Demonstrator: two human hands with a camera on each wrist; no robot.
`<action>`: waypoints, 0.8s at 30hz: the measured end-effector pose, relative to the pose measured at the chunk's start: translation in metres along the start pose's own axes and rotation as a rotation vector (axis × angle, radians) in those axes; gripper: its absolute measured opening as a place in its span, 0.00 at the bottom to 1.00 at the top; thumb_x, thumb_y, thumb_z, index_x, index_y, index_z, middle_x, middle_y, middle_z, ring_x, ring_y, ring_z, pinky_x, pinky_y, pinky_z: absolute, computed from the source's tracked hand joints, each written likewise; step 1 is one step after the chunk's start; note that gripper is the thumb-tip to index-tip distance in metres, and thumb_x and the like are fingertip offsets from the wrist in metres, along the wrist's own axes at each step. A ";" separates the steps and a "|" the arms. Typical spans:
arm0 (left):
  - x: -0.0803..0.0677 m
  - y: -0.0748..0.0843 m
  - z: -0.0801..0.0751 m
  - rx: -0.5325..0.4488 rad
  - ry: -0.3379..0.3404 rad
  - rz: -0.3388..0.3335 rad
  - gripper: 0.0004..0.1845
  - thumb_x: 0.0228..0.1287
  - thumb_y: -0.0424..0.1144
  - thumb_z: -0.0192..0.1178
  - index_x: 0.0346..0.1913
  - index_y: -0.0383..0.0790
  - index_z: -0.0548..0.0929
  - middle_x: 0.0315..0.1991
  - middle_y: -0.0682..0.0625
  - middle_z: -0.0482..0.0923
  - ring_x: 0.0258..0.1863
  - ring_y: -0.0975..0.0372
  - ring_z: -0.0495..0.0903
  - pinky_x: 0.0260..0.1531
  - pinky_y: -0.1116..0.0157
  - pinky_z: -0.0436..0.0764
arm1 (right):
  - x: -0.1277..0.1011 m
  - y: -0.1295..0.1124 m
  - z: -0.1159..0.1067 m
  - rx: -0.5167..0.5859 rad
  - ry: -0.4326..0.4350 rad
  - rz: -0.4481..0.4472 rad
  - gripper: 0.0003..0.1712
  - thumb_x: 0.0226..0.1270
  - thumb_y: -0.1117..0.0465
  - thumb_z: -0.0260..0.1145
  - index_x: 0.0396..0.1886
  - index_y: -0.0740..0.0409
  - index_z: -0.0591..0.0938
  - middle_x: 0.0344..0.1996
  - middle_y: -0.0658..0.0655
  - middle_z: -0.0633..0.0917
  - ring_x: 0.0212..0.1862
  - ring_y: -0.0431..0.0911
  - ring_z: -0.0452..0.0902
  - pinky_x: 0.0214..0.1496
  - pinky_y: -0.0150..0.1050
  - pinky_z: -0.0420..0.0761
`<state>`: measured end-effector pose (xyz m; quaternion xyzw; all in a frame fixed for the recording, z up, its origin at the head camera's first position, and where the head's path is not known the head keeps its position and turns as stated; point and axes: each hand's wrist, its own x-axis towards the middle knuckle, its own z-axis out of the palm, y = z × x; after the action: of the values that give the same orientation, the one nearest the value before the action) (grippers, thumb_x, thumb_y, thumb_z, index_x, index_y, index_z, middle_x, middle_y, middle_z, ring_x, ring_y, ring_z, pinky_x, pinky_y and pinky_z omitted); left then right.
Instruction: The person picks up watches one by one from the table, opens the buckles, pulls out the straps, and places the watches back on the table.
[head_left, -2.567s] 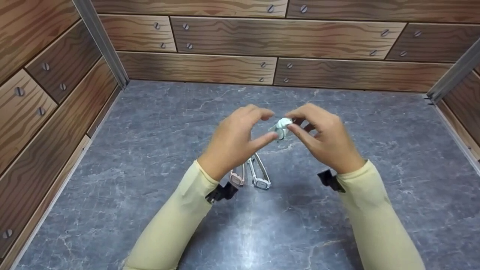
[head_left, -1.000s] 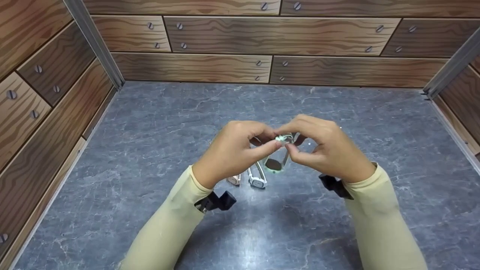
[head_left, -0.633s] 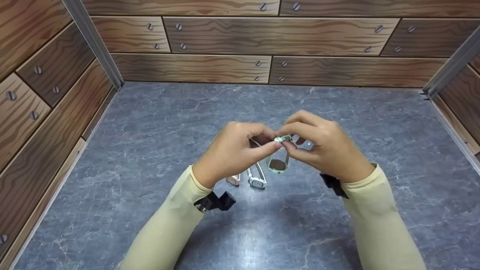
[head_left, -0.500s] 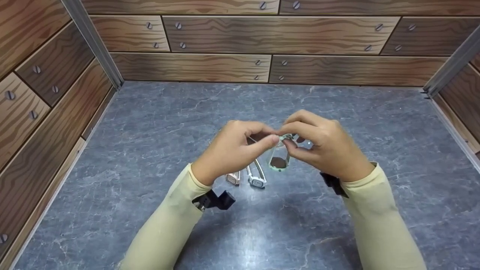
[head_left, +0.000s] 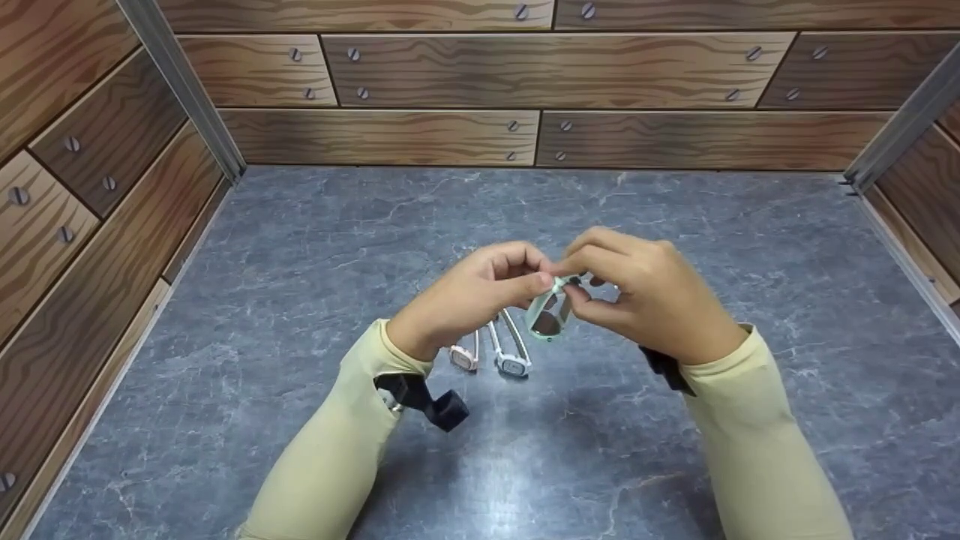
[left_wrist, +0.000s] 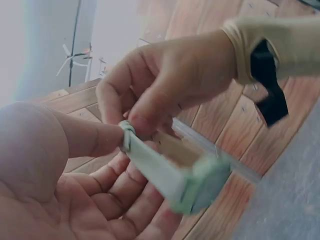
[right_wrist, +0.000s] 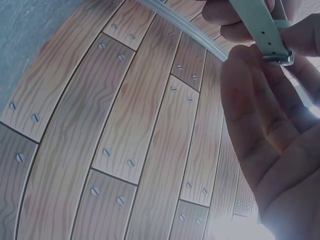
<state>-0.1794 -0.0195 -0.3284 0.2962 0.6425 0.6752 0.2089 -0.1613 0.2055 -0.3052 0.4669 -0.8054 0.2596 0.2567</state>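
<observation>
Both hands have drifted lower, tilting the mint-green watch.

Left hand and right hand are pinching its strap ends together, case hanging beneath the fingertips above the table.

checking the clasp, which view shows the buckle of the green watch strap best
The right wrist view: the buckle sits close and sharp on the green watch strap. The left wrist view shows mostly strap and watch case, the strap end pinched between fingers. In the head view the buckle is tiny between both hands.
</observation>
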 end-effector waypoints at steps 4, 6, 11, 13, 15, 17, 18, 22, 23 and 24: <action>-0.001 0.001 0.001 0.038 0.023 -0.017 0.05 0.73 0.30 0.54 0.45 0.37 0.81 0.38 0.49 0.80 0.36 0.62 0.77 0.41 0.66 0.76 | 0.000 0.000 0.002 -0.033 -0.012 -0.010 0.12 0.57 0.74 0.68 0.38 0.57 0.87 0.36 0.50 0.87 0.29 0.39 0.80 0.26 0.30 0.78; -0.001 0.001 0.002 0.096 0.051 -0.008 0.07 0.71 0.30 0.52 0.44 0.38 0.81 0.34 0.53 0.77 0.33 0.64 0.73 0.38 0.67 0.73 | 0.001 0.000 0.003 -0.041 -0.006 -0.022 0.12 0.56 0.74 0.69 0.38 0.57 0.87 0.36 0.51 0.87 0.29 0.39 0.80 0.25 0.30 0.76; -0.003 0.004 0.007 0.267 0.113 0.077 0.06 0.73 0.33 0.55 0.44 0.39 0.82 0.30 0.54 0.79 0.27 0.63 0.77 0.32 0.68 0.79 | 0.001 -0.001 0.004 0.012 0.005 0.032 0.12 0.59 0.74 0.69 0.40 0.58 0.86 0.37 0.51 0.87 0.32 0.38 0.80 0.32 0.28 0.79; -0.004 0.005 0.008 0.360 0.144 0.130 0.05 0.74 0.37 0.61 0.45 0.39 0.84 0.33 0.54 0.84 0.30 0.63 0.83 0.37 0.66 0.84 | 0.000 -0.001 0.003 0.052 0.001 0.091 0.11 0.61 0.72 0.69 0.42 0.57 0.87 0.37 0.51 0.86 0.33 0.38 0.80 0.35 0.27 0.80; -0.005 0.007 0.010 0.449 0.174 0.180 0.07 0.72 0.40 0.66 0.45 0.40 0.86 0.36 0.54 0.88 0.38 0.65 0.86 0.47 0.63 0.86 | 0.000 -0.001 0.001 0.077 0.001 0.134 0.11 0.63 0.71 0.68 0.43 0.57 0.87 0.37 0.50 0.86 0.34 0.39 0.80 0.37 0.26 0.80; -0.006 0.008 0.010 0.579 0.215 0.238 0.08 0.71 0.43 0.68 0.44 0.43 0.87 0.36 0.57 0.88 0.39 0.69 0.85 0.51 0.65 0.83 | -0.001 -0.001 0.001 0.078 -0.001 0.161 0.10 0.63 0.70 0.68 0.42 0.56 0.87 0.36 0.49 0.86 0.35 0.40 0.80 0.37 0.27 0.80; -0.006 0.009 0.010 0.643 0.231 0.273 0.07 0.70 0.43 0.69 0.43 0.44 0.88 0.35 0.58 0.88 0.39 0.71 0.84 0.51 0.65 0.82 | -0.002 0.000 0.001 0.067 -0.005 0.165 0.10 0.62 0.70 0.68 0.42 0.55 0.87 0.36 0.48 0.85 0.34 0.40 0.80 0.37 0.28 0.80; -0.009 0.011 0.009 0.881 0.269 0.439 0.07 0.69 0.44 0.70 0.43 0.45 0.89 0.34 0.59 0.88 0.37 0.69 0.82 0.45 0.67 0.81 | -0.002 0.002 0.001 0.037 -0.026 0.169 0.10 0.61 0.68 0.68 0.41 0.54 0.87 0.35 0.46 0.85 0.35 0.39 0.79 0.37 0.29 0.81; -0.009 0.011 0.008 0.930 0.275 0.478 0.07 0.69 0.45 0.70 0.42 0.45 0.89 0.34 0.59 0.88 0.38 0.68 0.82 0.43 0.67 0.80 | -0.002 0.003 0.001 0.037 -0.032 0.164 0.10 0.61 0.68 0.67 0.42 0.54 0.87 0.35 0.46 0.85 0.35 0.39 0.79 0.37 0.29 0.81; -0.010 0.010 0.008 0.969 0.276 0.508 0.08 0.69 0.45 0.70 0.42 0.45 0.90 0.34 0.58 0.88 0.37 0.67 0.82 0.42 0.68 0.80 | -0.002 0.003 0.001 0.041 -0.040 0.160 0.10 0.62 0.68 0.67 0.43 0.54 0.87 0.36 0.46 0.85 0.35 0.38 0.79 0.38 0.30 0.81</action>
<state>-0.1659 -0.0209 -0.3193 0.4126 0.8091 0.3644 -0.2061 -0.1632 0.2070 -0.3079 0.4114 -0.8396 0.2862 0.2096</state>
